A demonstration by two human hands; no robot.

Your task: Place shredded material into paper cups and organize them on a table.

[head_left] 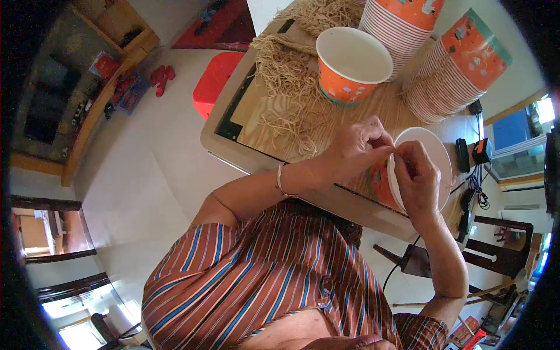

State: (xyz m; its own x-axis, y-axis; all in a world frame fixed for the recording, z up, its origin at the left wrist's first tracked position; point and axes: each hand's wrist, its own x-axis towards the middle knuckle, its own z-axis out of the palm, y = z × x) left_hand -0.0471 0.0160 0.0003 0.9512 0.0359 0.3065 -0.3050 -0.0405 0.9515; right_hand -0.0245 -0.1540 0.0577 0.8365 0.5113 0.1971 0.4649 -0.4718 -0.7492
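My left hand (363,144) and my right hand (419,178) meet with pinched fingertips at the rim of an orange paper bucket (383,185). The bucket lies tilted at the table's near right edge, its white mouth turned to the right. What sits between the fingertips is too small and hidden to make out. A thin pale strand shows at the bucket's right rim. Beyond my left hand stands another orange paper bucket (341,90), upright, its white inside showing. Loose beige strings (286,87) lie heaped to its left.
Two tall stacks of nested orange buckets, one upright (399,35) and one leaning (452,73), stand at the back right. Black cables and adapters (479,153) lie on the right edge. A red stool (216,81) is left of the table (233,143); a dark chair (496,251) stands right.
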